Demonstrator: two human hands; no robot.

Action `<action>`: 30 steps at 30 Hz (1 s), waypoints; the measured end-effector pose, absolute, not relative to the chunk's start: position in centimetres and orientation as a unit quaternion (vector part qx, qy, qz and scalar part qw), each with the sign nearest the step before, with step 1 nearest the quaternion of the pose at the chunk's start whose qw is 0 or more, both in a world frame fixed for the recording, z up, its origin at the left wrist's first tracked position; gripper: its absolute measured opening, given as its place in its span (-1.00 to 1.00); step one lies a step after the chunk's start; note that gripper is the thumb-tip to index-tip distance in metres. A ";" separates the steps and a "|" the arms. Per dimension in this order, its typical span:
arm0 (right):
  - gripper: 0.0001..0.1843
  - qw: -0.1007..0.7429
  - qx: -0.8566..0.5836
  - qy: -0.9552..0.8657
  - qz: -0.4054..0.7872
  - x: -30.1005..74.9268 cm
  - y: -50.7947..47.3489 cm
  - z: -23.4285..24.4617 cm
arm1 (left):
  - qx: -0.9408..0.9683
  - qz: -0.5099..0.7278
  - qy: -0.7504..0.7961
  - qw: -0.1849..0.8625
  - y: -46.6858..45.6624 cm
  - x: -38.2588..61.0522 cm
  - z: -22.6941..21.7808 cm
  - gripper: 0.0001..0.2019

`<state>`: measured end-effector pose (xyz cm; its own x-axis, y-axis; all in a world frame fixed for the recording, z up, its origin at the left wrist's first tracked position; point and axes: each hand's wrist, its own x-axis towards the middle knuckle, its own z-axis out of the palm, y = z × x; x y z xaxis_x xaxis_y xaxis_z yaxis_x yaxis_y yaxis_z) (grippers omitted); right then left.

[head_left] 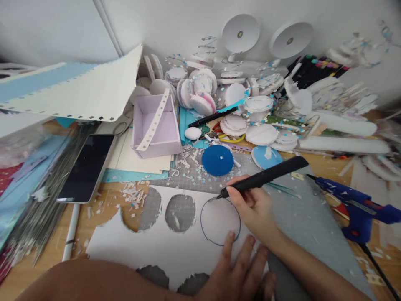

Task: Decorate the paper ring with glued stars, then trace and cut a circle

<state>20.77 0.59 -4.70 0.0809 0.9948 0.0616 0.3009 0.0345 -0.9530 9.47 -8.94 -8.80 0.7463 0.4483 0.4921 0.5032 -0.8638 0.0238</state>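
My right hand [250, 205] grips a black pen-shaped tool [266, 175], its tip touching the top of a blue circle [220, 220] drawn on a white foam sheet [125, 246]. My left hand [241, 267] lies flat on the sheet's lower right part, fingers stretched out just below the circle. The sheet has round holes cut out of it, and a grey cutting mat [300, 225] shows through them.
A blue glue gun [354, 209] lies at the right. A blue round piece [217, 160], a lilac box [156, 125], a dark tablet [86, 167] and several white foam discs [260, 121] crowd the back. Markers [316, 67] lie at the far right.
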 end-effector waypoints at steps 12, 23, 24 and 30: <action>-0.85 0.476 -0.607 -0.539 0.340 20.5 0.2 -4.8 | -0.928 -0.260 -0.262 0.051 -8.7 9.5 -8.3 -0.75; -0.79 0.525 -0.570 -0.454 0.440 21.8 1.0 -4.8 | -0.919 -0.290 -0.254 0.081 -8.7 9.7 -8.8 -0.78; -0.80 0.502 -0.556 -0.483 0.454 21.8 0.9 -4.6 | -0.920 -0.285 -0.256 0.083 -8.7 9.6 -8.8 -0.78; -0.86 0.437 -0.515 -0.598 0.432 21.6 0.6 -3.8 | -0.932 -0.248 -0.244 0.101 -9.0 9.5 -9.1 -0.73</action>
<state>21.55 0.62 -3.77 -0.0874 0.9932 0.0769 0.2391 0.0958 -0.9662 9.46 -9.01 -9.09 0.7573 0.4053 0.5121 0.5054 -0.8603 -0.0666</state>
